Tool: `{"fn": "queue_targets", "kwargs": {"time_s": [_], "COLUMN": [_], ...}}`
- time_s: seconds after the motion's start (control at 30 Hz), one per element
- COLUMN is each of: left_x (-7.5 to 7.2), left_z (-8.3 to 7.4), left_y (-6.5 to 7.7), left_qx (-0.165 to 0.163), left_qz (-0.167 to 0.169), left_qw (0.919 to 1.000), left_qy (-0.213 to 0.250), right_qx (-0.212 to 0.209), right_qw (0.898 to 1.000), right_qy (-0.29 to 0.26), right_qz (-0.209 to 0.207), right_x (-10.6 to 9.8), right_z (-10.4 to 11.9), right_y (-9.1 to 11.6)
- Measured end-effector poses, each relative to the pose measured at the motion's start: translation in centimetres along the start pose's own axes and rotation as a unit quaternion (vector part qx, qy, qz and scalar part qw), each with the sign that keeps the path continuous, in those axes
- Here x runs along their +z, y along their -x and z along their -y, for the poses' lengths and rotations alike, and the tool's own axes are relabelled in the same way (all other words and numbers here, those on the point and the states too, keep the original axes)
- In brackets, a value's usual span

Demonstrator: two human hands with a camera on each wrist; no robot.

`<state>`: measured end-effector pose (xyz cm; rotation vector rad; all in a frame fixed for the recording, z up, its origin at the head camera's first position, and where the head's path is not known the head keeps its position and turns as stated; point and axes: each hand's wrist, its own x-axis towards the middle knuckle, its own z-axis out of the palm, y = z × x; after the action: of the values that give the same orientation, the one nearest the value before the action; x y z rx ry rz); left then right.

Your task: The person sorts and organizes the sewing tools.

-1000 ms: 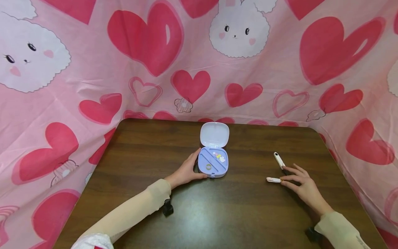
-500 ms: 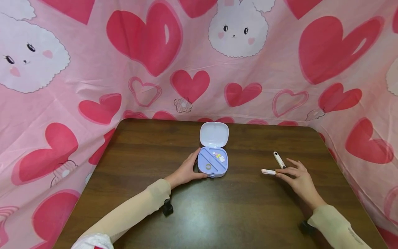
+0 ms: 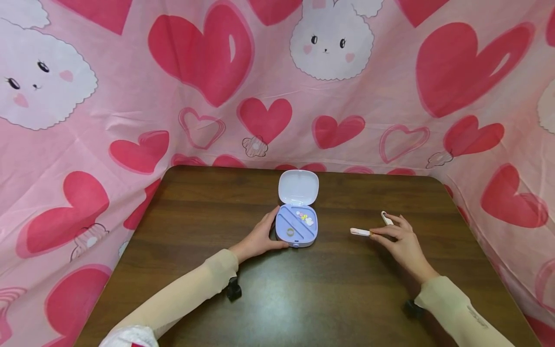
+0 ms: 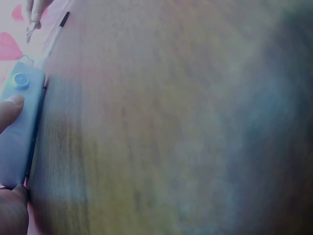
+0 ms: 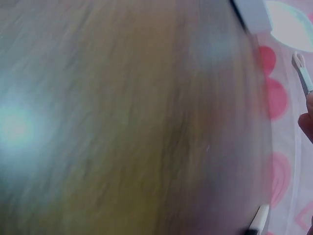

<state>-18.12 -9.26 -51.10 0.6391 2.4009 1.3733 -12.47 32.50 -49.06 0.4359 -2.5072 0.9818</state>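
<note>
A small lilac storage box (image 3: 297, 238) stands on the table with its white lid (image 3: 298, 187) raised. A ring (image 3: 290, 232) lies in its front-left compartment, and small white and yellow pieces (image 3: 305, 218) lie across the diagonal divider. My left hand (image 3: 258, 236) grips the box's left side, thumb (image 4: 11, 111) on the front near the round button. Between thumb and fingertips, my right hand (image 3: 401, 243) pinches a short white folded strip (image 3: 360, 232), held sideways above the table; its looped end shows in the right wrist view. Just beyond lies a slim white tool (image 3: 387, 218) with a dark hole at one end.
The dark wooden table (image 3: 208, 202) has rounded far corners. A pink cloth (image 3: 269, 62) with hearts and rabbit faces hangs behind it and at both sides.
My right hand has moved left and away from me with the white strip, which now points at the box. The hand now partly covers the slim white tool. Left hand and box stay put.
</note>
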Motion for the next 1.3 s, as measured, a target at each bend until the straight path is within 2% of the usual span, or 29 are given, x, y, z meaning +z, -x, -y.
{"fn": "queue_targets", "kwargs": {"time_s": [0.23,0.63,1.3], "left_x": [-0.1,-0.1,-0.1], "left_z": [-0.1,-0.2,-0.4], "left_y": [0.0,0.0,0.1], "left_qx": [-0.009,0.001,0.000], "left_qz": [0.004,0.002,-0.003], "left_qw": [0.9999,1.0000,0.9999], "left_qy": [-0.010,-0.004,-0.013], "right_qx": [-0.001,-0.012,-0.013], "right_qw": [1.000,0.999,0.998], "right_qy": [-0.007,-0.026,-0.056], "right_qz": [0.004,0.018,0.026], "right_x": [1.1,2.3,4.6], "right_z": [0.9,2.3,3.6], "right_y": [-1.0,-2.3,-3.6]}}
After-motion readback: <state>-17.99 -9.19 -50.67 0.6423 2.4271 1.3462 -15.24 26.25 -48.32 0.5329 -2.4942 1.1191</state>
